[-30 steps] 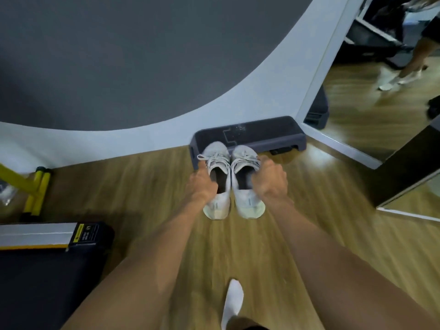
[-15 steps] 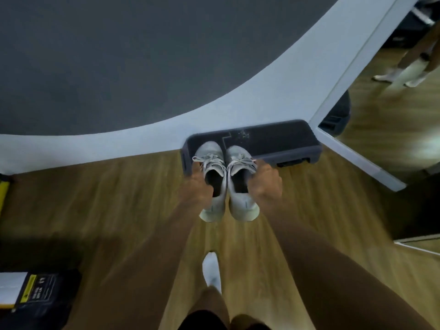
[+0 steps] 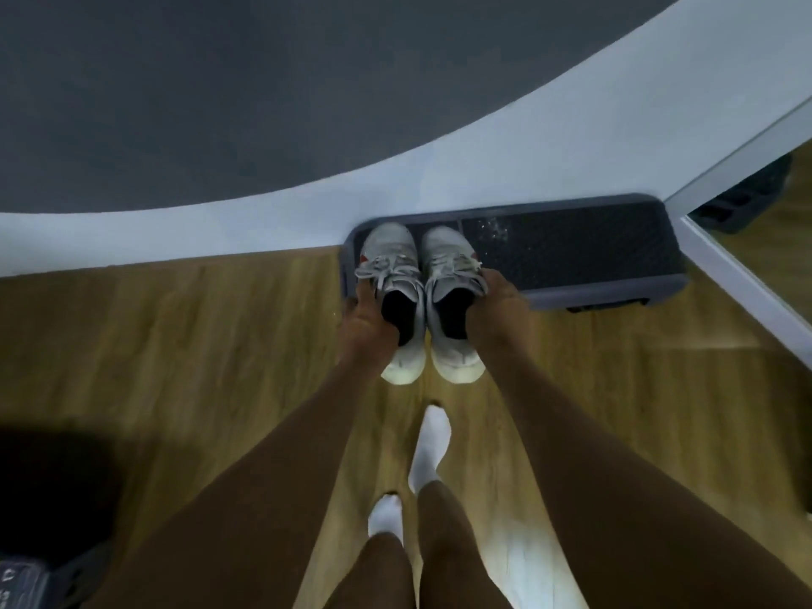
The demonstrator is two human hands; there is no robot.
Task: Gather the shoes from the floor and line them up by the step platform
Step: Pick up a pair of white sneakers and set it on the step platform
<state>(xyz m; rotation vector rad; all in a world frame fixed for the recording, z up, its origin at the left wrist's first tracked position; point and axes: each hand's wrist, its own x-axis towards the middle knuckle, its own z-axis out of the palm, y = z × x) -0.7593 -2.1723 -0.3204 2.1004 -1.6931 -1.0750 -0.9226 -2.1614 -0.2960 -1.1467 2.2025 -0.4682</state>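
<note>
The shoes (image 3: 444, 257) now reach the step platform (image 3: 580, 257), toes at 12 o'clock over its end — left hand (image 3: 367, 320) and right hand (image 3: 498, 309) each grip one; set-down seems near.

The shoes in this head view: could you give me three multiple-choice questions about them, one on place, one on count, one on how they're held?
1. Over which part of the step platform do the toes of the shoes show?
A. left end
B. middle
C. right end

2. How many shoes are in hand?
A. one
B. two
C. four

3. How are they held?
A. both in one hand
B. lying loose on the floor
C. one in each hand

Answers:
1 A, the toes overlap the platform's left end.
2 B, a pale grey pair is held side by side.
3 C, the left hand grips one shoe's collar, and the right hand grips the other's.
</note>
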